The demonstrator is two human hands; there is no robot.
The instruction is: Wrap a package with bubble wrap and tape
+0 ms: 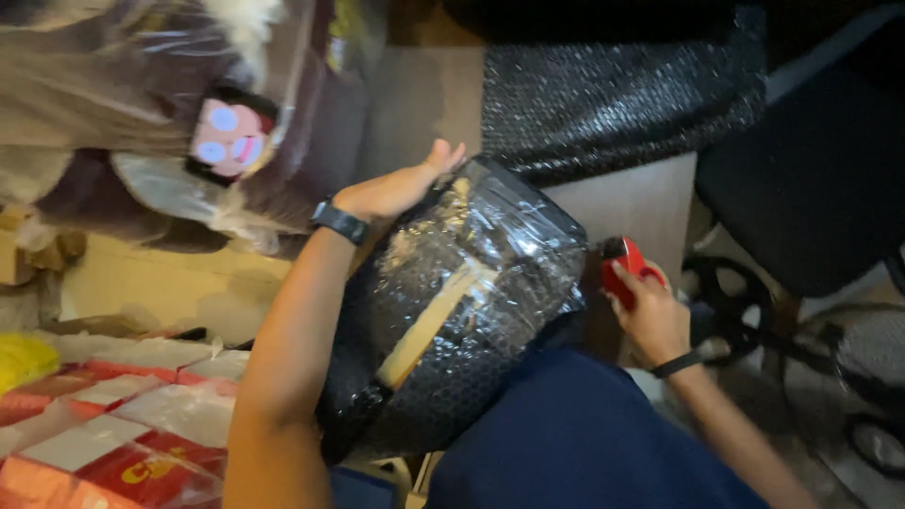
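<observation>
Left hand [401, 187] lies flat and open atop the bubble-wrapped parcel [462, 302] on the lap. Right hand [650, 316] grips a red tape dispenser [624, 269]. With only a palm steadying it, the parcel may roll off.

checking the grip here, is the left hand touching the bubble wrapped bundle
Touching. The head view shows the left hand lying flat on the top edge of the bubble-wrapped bundle, palm pressed to the wrap with no gap visible.

Your two bare arms, each with something worn at the wrist.
Your left hand [396, 188] has a dark wristwatch [339, 222]; your right hand [655, 320] has a thin black band [681, 363]; dark blue trousers [575, 434] cover your lap.
</observation>
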